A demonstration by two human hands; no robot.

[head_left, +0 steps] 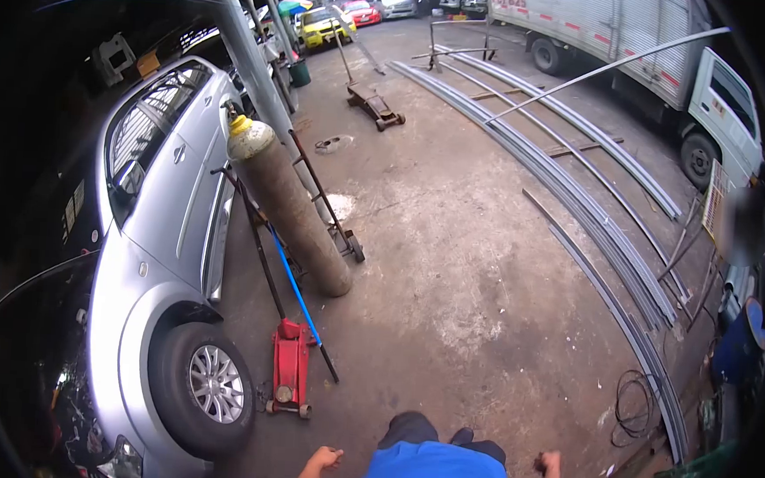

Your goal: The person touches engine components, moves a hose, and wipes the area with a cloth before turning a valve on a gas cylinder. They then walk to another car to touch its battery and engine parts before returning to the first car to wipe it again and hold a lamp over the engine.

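Note:
My left hand (327,457) hangs at the bottom of the view, left of my blue shirt, with its fingers loosely curled and nothing visible in them. A red floor jack (290,365) is nearest to it, ahead on the ground. My right hand (549,461) hangs on the other side of my body, also curled and with nothing visible in it. Bare concrete floor lies around it, and a loop of black cable (633,410) lies further to the right. Neither hand touches anything.
A silver car (161,199) with its hood raised stands at left. A gas cylinder (292,207) leans on a cart ahead. Long metal bars (569,193) lie at right, beside a parked truck (605,42). Another floor jack (375,107) sits further off.

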